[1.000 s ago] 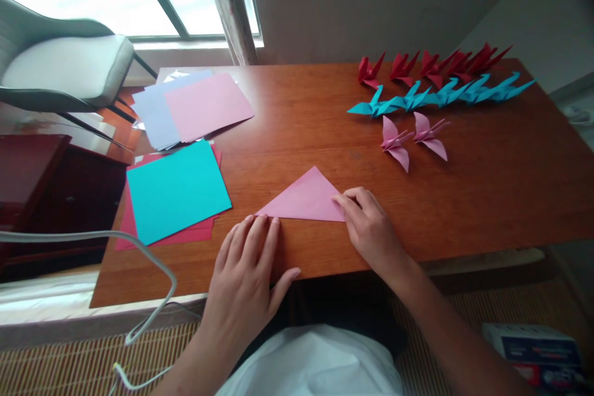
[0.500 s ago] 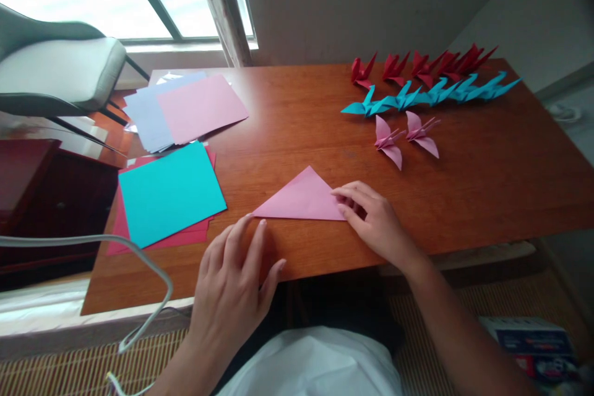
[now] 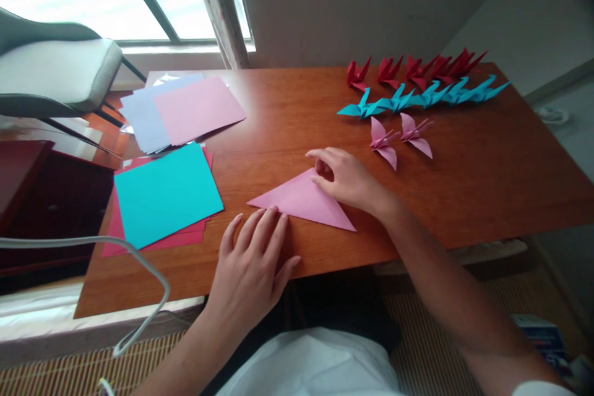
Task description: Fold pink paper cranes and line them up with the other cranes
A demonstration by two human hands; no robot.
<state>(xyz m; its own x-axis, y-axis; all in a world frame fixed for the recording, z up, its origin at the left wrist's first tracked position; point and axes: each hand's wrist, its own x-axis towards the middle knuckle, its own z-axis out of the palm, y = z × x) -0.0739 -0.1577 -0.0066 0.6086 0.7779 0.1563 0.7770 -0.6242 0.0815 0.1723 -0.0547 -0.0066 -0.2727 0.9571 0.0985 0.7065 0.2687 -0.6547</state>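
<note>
A pink sheet of paper folded into a triangle (image 3: 304,199) lies on the wooden table in front of me, its long edge slanting down to the right. My left hand (image 3: 255,253) rests at that near edge with fingers stretched out and the thumb apart; the fingertips touch the paper. At the far corner of the triangle, my right hand (image 3: 346,178) has its thumb on the paper and the other fingers curled around the tip, the index finger reaching past it. Part of the right slanting edge is hidden beneath this hand.
Red paper cranes (image 3: 415,71), blue paper cranes (image 3: 427,98) and two pink paper cranes (image 3: 384,142) stand at the back right. To the left lie a turquoise sheet (image 3: 169,193) over red sheets (image 3: 192,234), and pink and lavender sheets (image 3: 199,108). A white cable (image 3: 153,272) loops at the front left.
My right hand has moved from the triangle's right corner up to its far corner. The paper has turned clockwise, and my left hand has shifted right along the near edge.
</note>
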